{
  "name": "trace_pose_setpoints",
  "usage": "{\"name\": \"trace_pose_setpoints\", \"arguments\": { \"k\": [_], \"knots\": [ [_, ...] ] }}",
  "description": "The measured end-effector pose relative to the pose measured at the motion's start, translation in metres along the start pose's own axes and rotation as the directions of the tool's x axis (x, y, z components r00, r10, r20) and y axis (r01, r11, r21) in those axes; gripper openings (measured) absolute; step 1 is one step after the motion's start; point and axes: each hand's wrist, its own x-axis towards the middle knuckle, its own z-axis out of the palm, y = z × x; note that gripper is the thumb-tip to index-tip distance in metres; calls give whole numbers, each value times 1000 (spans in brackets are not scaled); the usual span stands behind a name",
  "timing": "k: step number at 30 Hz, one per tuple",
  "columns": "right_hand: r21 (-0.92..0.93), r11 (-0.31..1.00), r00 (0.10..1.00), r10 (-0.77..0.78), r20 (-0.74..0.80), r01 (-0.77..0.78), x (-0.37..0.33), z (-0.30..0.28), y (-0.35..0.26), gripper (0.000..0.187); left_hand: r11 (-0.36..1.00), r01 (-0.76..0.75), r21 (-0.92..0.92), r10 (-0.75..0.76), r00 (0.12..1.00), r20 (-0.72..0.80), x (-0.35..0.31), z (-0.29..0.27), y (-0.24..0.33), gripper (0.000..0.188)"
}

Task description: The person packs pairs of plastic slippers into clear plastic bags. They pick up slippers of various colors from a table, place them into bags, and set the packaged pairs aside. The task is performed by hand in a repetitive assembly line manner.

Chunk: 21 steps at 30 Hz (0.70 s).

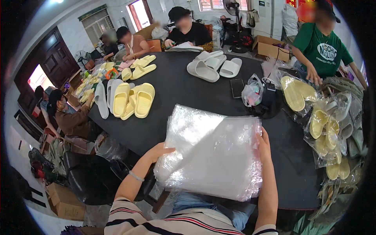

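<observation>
A thick stack of clear plastic bags [211, 152] is held up in front of me over the near edge of the black table. My left hand [159, 152] grips its left side, thumb on top and fingers underneath. At the right edge my right hand [264, 144] is closed round the stack, its fingers partly behind the plastic. Beyond the stack to the left lie yellow slippers [145, 100] and white slippers [102, 101]. Farther off, a group of white slippers [207, 67] rests near the table's far edge.
A phone [237, 88], a small knotted plastic bag [252, 92] and a black box [268, 94] stand right of centre. Bagged slippers [329, 125] pile up along the right side. A black chair [88, 176] is at my left. Several people sit or stand around the table.
</observation>
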Motion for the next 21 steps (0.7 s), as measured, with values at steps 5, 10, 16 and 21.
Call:
{"name": "trace_pose_setpoints", "arguments": {
  "k": [5,10,16,21],
  "knots": [
    [40,999,1000,-3,5,2,5,-8,11,47,964,60,-258,-30,992,119,10,-5,2,51],
    [-36,999,1000,25,-14,-25,6,-10,8,47,911,175,-372,-114,977,181,6,-8,3,46],
    [-26,999,995,29,96,-26,10,-16,15,48,985,49,-167,-28,991,131,-28,-1,10,46],
    [-53,996,986,81,146,-74,5,-25,-5,52,984,87,-156,-87,996,7,-73,-51,-20,48]
  ]
}}
